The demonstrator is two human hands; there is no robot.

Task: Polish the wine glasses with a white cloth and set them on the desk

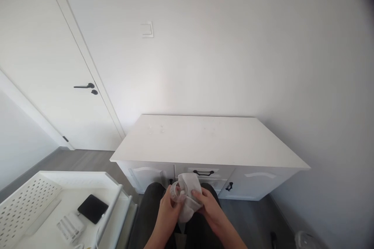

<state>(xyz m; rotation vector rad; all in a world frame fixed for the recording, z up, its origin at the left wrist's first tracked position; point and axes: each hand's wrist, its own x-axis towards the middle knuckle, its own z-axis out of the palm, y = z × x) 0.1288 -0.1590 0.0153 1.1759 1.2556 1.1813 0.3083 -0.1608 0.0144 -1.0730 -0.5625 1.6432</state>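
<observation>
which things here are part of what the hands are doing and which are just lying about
In use:
- white folded item, held in the right hand
- clear ring, in the left hand's fingers, against the white folded item

Lying about:
- flat black object in the white trolley
- white slotted block beside it

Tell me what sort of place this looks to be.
Probably a room in a home: there is a white door with a dark lever handle, a wall switch and a low white cabinet.
</observation>
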